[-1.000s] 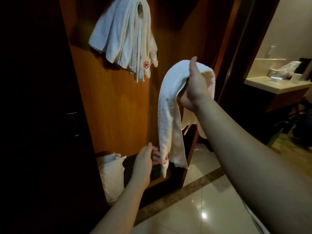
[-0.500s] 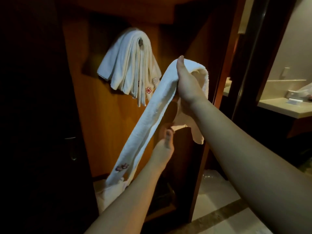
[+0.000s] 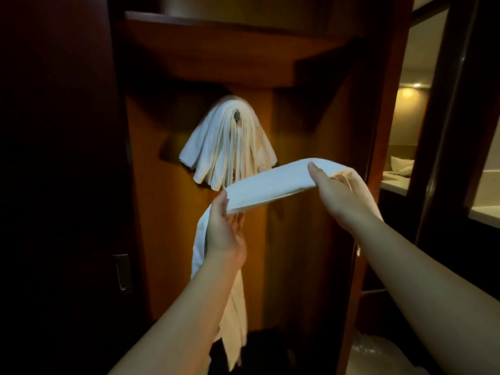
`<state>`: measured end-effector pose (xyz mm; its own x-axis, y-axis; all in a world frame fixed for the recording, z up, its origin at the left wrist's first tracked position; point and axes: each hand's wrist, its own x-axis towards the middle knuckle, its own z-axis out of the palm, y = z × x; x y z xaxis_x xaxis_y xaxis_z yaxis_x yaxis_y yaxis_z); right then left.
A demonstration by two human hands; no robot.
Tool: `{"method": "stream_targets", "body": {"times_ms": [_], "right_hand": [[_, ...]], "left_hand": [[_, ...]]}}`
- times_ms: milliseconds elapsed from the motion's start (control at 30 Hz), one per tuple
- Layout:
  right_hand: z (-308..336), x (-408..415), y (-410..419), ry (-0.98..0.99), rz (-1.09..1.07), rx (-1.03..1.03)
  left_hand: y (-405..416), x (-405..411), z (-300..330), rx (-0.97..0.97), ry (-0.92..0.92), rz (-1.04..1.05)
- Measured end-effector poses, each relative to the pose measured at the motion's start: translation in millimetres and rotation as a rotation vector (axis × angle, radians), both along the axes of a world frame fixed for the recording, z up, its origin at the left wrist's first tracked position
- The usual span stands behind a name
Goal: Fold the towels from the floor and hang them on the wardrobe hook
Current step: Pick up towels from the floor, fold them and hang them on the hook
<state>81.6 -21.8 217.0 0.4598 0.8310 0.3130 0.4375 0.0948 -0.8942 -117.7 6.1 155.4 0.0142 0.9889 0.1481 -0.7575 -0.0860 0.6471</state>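
1. the right hand (image 3: 334,193) is gripping one end of the folded towel (image 3: 270,184) right of centre in the frame, thumb lying on top and fingers curled underneath, so this grip is closed on the cloth.
2. the left hand (image 3: 224,234) is taking the towel lower and left of centre, thumb on the upper face and fingers under it; a second ago it was only pinching the dangling bottom end, and half a second ago it was reaching up under the slanting band.
3. between the two grips the towel is now stretching out as a nearly level band, where earlier it was hanging straight down from the right hand; its loose tail is dropping below the left hand towards the bottom of the frame.
4. the view is now taking in the wardrobe (image 3: 167,239) squarely, and the hook (image 3: 237,115) is sitting in the upper centre, just above and behind the stretched band.
5. a bundle of hung towels (image 3: 227,150) is already draping over that hook, its lower edges just behind the band.
6. judging from this, the folding looks finished and the person is lining the towel up to lay it over the hook; the crowded hook may make the new one slip.
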Motion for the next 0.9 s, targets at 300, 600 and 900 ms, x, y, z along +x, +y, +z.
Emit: {"method": "stream_targets", "body": {"times_ms": [300,600,900], "right_hand": [[18.6,-7.6,75.8,0.016,0.047,0.005],[74.6,-30.4,184.3,0.103,0.154,0.125],[140.5,-3.7,284.5,0.076,0.533,0.121]], "left_hand": [[51.5,-30.5,58.1,0.032,0.061,0.146],[167.5,-68.5,117.7,0.335,0.124,-0.033],[286.8,-100.9,177.7,0.525,0.736,-0.062]]}}
